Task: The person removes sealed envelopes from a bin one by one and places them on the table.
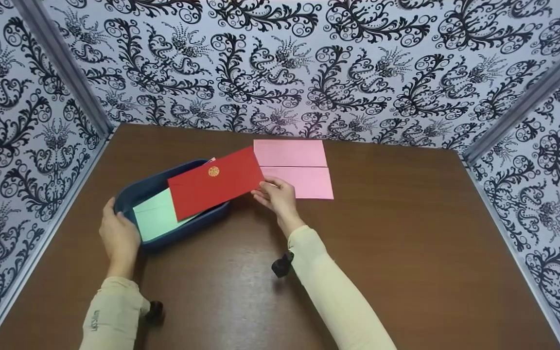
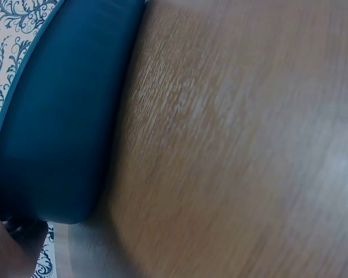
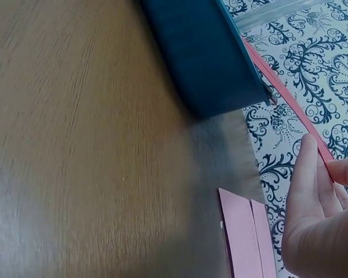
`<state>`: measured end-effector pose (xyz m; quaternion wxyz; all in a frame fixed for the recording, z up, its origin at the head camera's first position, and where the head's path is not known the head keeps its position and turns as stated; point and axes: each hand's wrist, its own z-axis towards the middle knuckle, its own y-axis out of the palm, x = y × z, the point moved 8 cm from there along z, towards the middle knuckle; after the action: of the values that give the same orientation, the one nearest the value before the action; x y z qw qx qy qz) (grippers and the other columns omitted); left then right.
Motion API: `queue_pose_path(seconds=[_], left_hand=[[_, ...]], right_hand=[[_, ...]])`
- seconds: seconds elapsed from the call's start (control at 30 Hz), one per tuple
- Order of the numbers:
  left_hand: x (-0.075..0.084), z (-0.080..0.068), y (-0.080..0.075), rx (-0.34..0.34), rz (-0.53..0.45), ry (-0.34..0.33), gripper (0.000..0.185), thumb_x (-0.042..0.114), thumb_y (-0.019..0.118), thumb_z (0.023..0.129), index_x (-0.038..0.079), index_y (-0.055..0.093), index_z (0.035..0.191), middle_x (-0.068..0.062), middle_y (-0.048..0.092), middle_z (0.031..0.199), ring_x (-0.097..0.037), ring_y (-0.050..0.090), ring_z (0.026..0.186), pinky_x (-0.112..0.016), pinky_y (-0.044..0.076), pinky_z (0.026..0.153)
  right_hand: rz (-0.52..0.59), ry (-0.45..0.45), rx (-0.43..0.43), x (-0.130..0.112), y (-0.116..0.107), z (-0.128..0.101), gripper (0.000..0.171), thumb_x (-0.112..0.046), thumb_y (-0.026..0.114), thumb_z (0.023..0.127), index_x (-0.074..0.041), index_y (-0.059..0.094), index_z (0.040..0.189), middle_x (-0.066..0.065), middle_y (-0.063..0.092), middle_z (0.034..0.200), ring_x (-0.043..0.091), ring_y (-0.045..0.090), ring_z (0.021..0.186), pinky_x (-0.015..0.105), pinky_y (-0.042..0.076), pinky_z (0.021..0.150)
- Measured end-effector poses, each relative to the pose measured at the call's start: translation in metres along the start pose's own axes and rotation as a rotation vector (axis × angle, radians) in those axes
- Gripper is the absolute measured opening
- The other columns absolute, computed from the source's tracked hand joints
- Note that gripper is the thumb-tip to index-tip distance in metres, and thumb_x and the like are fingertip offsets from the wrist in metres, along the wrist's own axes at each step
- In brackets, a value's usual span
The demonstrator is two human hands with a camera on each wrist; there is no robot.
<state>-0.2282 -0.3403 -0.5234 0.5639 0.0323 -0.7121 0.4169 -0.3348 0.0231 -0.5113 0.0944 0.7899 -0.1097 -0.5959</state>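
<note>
Red envelope slants over the right part of a blue tray, toward ten o'clock on a brown table whose twelve is the far wall. Nearest, at seven o'clock, a pale left sleeve bears small dark lettering, turned sideways and too blurred to read; a black fitting juts from it toward three o'clock. At five o'clock runs the plain right sleeve, with a second black fitting at its cuff. Farther in, the left hand grips the tray's end at nine o'clock, thumb over the rim and fingers along the outside. Inside the tray, a light green envelope with one crease line lies partly hidden under the red one; whether the two touch cannot be told. Just short of twelve, the right hand pinches the red envelope's right end narrowly between thumb and fingers. On the red face sits a round gold emblem, like a stylised character, not legible here. Beyond, at twelve, pink paper crossed by a dark line shows no print. Farthest stands the wall, white with black scrollwork.
</note>
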Motion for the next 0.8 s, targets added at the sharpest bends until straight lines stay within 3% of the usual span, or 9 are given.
queue_pose_path(seconds=[0.4,0.8], left_hand=[[-0.001,0.0,0.0,-0.006,-0.008,-0.001,0.05,0.01,0.024,0.107,0.007,0.025,0.157,-0.029,0.038,0.154,-0.049,0.038,0.14,-0.058,0.031,0.117],[-0.001,0.0,0.001,-0.011,-0.012,-0.003,0.05,0.011,0.023,0.107,0.007,0.024,0.158,-0.028,0.037,0.155,-0.048,0.037,0.141,-0.058,0.031,0.118]], right_hand=[[0.012,0.023,0.023,0.0,-0.009,-0.001,0.024,-0.001,0.059,0.096,0.005,0.065,0.119,0.003,0.072,0.078,0.014,0.072,0.068,0.039,0.06,0.086],[0.041,0.014,0.034,-0.001,-0.02,0.0,0.027,0.0,0.059,0.096,0.006,0.062,0.122,0.002,0.071,0.079,0.012,0.072,0.069,0.029,0.062,0.075]])
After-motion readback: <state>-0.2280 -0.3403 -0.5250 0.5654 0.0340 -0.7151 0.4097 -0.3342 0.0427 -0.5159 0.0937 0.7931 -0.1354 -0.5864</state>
